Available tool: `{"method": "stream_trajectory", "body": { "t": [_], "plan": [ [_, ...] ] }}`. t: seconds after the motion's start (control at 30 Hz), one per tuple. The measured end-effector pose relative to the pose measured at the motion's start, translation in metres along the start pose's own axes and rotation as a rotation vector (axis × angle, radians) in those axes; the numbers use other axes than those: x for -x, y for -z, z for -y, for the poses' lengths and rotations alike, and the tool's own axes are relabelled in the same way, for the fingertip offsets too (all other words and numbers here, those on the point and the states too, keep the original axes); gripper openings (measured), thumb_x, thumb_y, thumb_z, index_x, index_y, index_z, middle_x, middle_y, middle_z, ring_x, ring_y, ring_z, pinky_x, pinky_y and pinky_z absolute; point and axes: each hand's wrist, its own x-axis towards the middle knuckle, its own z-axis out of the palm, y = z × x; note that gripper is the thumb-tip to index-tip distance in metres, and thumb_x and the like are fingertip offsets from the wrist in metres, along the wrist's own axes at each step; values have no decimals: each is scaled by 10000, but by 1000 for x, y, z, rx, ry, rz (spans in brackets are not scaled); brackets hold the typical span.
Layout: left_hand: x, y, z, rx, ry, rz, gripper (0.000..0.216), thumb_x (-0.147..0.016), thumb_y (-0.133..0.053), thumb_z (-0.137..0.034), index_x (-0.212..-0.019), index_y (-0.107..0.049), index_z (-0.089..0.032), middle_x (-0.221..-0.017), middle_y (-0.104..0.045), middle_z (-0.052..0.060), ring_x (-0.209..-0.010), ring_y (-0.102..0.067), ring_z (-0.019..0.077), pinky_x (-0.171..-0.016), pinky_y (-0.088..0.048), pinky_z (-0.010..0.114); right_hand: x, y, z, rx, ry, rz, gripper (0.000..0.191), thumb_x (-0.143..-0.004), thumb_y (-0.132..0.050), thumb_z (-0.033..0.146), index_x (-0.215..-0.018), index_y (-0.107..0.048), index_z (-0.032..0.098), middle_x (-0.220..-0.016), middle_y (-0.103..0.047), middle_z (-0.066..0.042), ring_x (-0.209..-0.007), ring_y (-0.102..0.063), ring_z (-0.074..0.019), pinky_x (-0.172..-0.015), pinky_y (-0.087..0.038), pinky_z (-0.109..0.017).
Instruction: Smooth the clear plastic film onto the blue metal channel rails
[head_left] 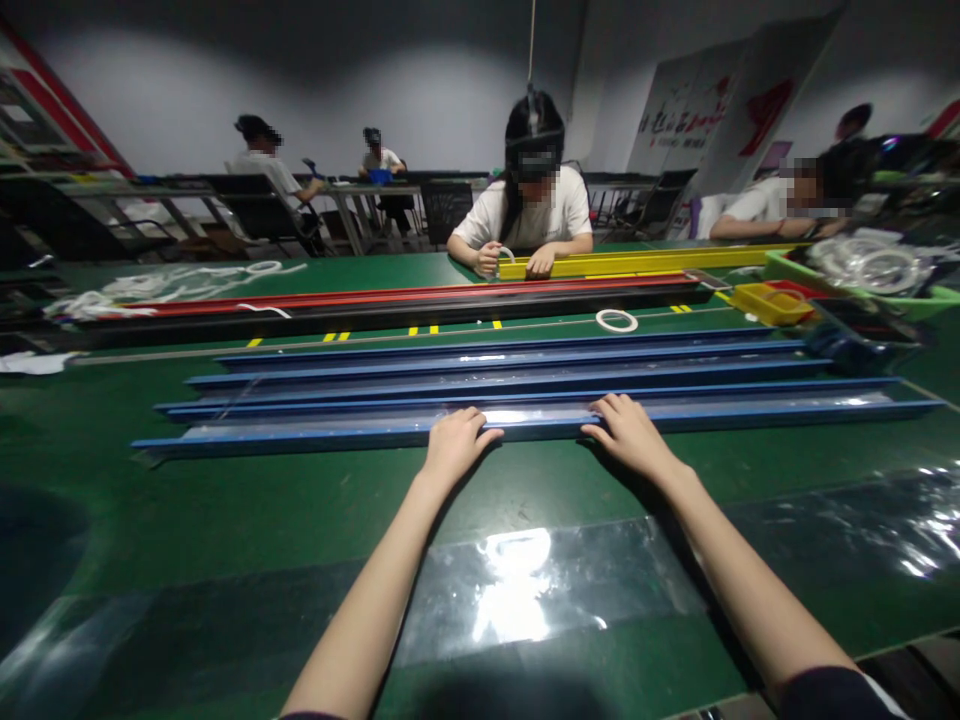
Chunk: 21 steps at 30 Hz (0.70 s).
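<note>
We see both hands resting on the nearest blue rail (300, 437), a long channel lying crosswise on the green desk (225, 500), with a shiny clear strip along its inside. The left hand (454, 445) is bent over the rail's near wall, thumb stretched toward the right hand. Its fingertips are hidden, so we cannot tell whether it pinches anything. The right hand (630, 435) lies flat on the same wall, fingers straight and close together, gripping nothing. Just beyond the fingertips lie more blue rails (450, 385), and further out a red rail (375, 300) and a white tape ring (616, 320). Between our forearms a clear film sheet (525, 590) covers the desk. Opposite us, a co-worker (536, 215) handles a yellow rail (637, 263).
</note>
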Motion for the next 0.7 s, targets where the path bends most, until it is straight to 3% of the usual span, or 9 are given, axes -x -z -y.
{"method": "stream_trajectory", "body": {
  "t": [0.17, 0.3, 0.43, 0.7],
  "plan": [
    [0, 0, -1, -6, 0, -7, 419, -874, -372, -524, -904, -625, -192, -947, -629, 41, -903, -574, 178, -744, -411, 267, -28, -10, 63, -114, 127, 15, 234, -869, -460, 340, -1010, -527, 166, -1004, -550, -98, -920, -458, -216, -789, -369, -341],
    [1, 2, -2, 4, 8, 1, 398, -871, -396, -509, -918, -628, -189, -950, -632, 51, -898, -573, 180, -741, -408, 266, -41, -18, 91, -199, 163, 11, 135, -851, -477, 212, -975, -515, 175, -979, -542, -81, -920, -451, -201, -786, -374, -315],
    [1, 2, -2, 5, -6, 5, 392, -876, -394, -497, -914, -621, -180, -947, -629, 59, -898, -569, 188, -741, -409, 274, -43, -23, 101, -173, 117, 3, 95, -821, -453, 109, -857, -508, 177, -892, -545, -74, -873, -449, -197, -749, -368, -298],
    [-1, 3, 6, 67, -69, 25, 337, -869, -432, -469, -949, -592, -183, -955, -622, 60, -900, -580, 186, -733, -424, 265, -40, -20, 104, -68, 68, -27, 87, -792, -468, 126, -840, -506, 188, -888, -556, -84, -825, -446, -215, -705, -342, -316]
  ]
}}
